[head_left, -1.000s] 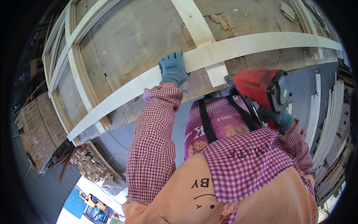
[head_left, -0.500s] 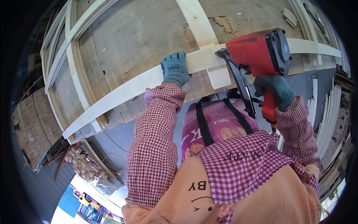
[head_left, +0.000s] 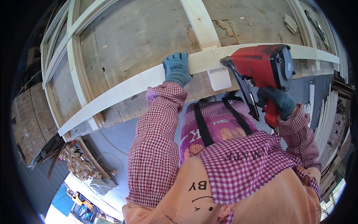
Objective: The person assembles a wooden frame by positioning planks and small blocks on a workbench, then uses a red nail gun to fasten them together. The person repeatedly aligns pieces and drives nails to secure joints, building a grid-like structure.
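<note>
Blue gloves cover both hands as I look down through the head camera. The left hand [head_left: 176, 69] lies across the slat [head_left: 130, 83], fingers together and bent over its far edge; its palm is hidden, so I cannot tell how hard it presses. I see the right hand [head_left: 279, 101] clamped around the handle of the red nailer [head_left: 257, 64], closed, with the fingertips mostly out of my sight. The nailer's nose points left, at the slat, just beside the place where the slat crosses the batten [head_left: 201, 23]; I cannot tell whether it touches the wood. The slat runs in a long curve, bent by my lens, along the near side of the table [head_left: 138, 41], to the right of the left hand and beyond the nailer. Below the slat, a pale block [head_left: 220, 78] juts toward the apron [head_left: 246, 158]. Scraps [head_left: 290, 23] lie on the table's far right.
</note>
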